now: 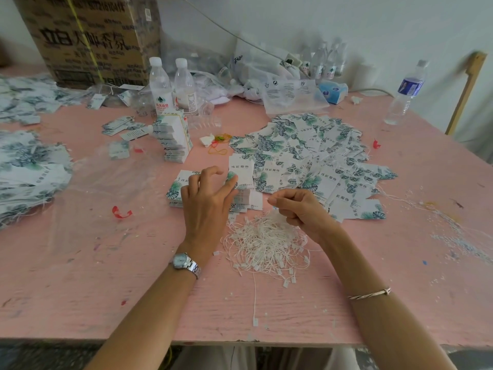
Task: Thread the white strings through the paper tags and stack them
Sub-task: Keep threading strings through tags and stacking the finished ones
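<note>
String pickup, centre frame.
My left hand (pixel 206 201), fingers released, touches a leaf-printed paper tag (pixel 241 166); right hand (pixel 298 206) pinches a thin white string (pixel 269 200).

At frame centre my left hand (pixel 206 201) touches a paper tag (pixel 241 169); my right hand (pixel 296 206) pinches a white string (pixel 274 213) over the string pile (pixel 266 244).

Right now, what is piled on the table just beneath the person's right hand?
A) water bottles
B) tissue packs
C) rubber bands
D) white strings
D: the right hand pinches at the tangled white strings heaped directly below it on the pink table.
</note>
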### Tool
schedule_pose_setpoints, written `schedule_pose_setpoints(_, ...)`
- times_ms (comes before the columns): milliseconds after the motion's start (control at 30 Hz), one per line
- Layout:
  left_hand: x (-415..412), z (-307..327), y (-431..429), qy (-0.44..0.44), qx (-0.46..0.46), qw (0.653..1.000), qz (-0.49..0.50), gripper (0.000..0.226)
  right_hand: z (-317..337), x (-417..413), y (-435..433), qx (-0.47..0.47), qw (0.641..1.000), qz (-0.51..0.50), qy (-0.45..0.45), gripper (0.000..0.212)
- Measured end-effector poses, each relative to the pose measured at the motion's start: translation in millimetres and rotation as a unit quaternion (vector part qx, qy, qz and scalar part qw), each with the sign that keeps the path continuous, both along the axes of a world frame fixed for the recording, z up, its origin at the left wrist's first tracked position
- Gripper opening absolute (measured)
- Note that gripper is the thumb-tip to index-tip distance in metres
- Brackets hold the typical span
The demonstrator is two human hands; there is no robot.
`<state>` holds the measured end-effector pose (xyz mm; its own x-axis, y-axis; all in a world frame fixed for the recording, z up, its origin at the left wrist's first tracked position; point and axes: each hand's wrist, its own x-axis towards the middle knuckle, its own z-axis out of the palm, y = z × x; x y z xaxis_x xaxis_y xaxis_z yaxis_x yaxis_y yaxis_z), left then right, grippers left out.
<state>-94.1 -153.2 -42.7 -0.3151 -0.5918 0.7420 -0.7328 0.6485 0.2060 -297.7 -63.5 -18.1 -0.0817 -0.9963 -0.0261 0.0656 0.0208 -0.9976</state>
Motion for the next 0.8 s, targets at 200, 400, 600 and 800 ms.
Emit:
schedule_pose_setpoints(200, 0.8, 4.7, -1.1, -0.003, -0.087, 0.996, -0.015, 0.019, -0.6, 2.0, -0.4, -0.002, 1.0, -0.016, 0.011, 0.006)
schedule_pose_setpoints(400, 0.0, 5.9, -5.3, -0.009, -0.153, 0.988, -0.028, 0.013, -1.0, 4.0, -1.3, -0.007, 1.0, -0.024, 0.012, 0.007)
schedule_pose_setpoints(600, 1.8, 4.8, -6.0, 0.036, -0.149, 0.987, -0.047, 0.003, -1.4, 3.5, -1.7, -0.01, 0.999, -0.029, 0.013, 0.006)
schedule_pose_setpoints(800, 4.7, 5.6, -6.0, 0.077, -0.123, 0.988, -0.046, 0.013, -1.3, 3.0, -1.8, -0.018, 0.999, -0.046, 0.007, 0.007)
